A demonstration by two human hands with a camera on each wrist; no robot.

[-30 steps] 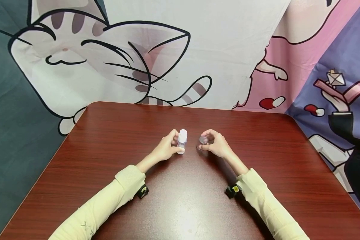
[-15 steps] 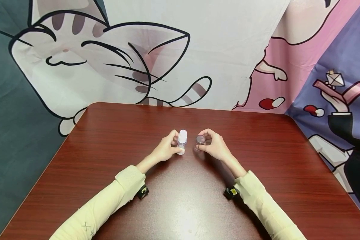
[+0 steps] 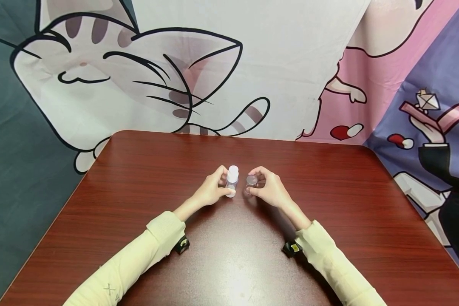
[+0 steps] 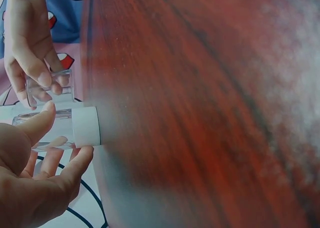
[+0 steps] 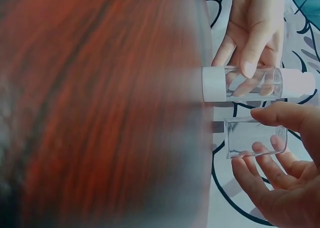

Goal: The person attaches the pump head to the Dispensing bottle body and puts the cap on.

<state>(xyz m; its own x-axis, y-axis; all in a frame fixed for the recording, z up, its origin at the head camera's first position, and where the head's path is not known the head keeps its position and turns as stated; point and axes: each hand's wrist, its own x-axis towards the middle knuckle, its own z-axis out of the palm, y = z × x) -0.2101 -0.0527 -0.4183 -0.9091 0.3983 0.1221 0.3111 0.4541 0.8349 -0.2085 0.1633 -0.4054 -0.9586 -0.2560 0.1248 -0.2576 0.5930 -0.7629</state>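
A small bottle (image 3: 232, 175) with a white base, clear body and white top stands upright on the table. My left hand (image 3: 210, 189) grips it between thumb and fingers; the right wrist view shows the white base (image 5: 214, 84) at table level. Just to its right, my right hand (image 3: 274, 188) pinches a clear, colourless cap (image 3: 251, 181) by its sides. This cap (image 5: 239, 137) is a short see-through cylinder, close beside the bottle with a narrow gap between them. Whether the cap touches the table cannot be told.
The reddish-brown wooden table (image 3: 157, 161) reaches back to a wall hung with cartoon-cat cloth (image 3: 283, 63). A small black device (image 3: 181, 244) is worn at the left wrist, another black device (image 3: 291, 248) at the right.
My right hand has moved a little to the left with the clear cap, narrowing the gap to the bottle. The left hand and the bottle have stayed where they were.
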